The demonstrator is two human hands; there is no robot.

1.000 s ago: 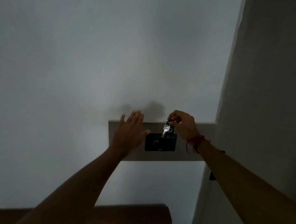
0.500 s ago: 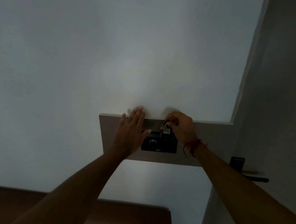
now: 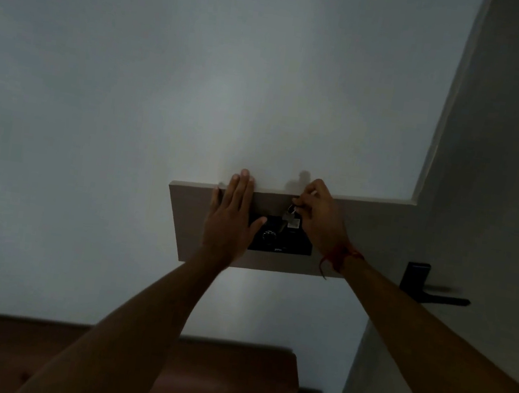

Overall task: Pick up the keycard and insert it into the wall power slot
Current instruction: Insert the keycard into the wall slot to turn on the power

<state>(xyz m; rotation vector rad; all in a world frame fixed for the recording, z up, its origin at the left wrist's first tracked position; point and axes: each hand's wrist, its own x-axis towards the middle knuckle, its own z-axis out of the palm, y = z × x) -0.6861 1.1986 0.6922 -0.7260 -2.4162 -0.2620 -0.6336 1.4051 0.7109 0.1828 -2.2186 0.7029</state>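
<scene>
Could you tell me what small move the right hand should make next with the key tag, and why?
Probably ease the right hand straight down: it pinches the key tag at the top of the black power slot unit, apparently not fully seated, while the left hand lies flat against the wall panel beside it.

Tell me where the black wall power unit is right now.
In the head view, the black wall power unit sits centre frame on the beige wall panel, between the left hand and right hand.

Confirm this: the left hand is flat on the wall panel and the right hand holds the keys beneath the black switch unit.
Not beneath. The head view shows the right hand holding the keys at the top of the black switch unit. The left hand is flat on the wall panel.
</scene>
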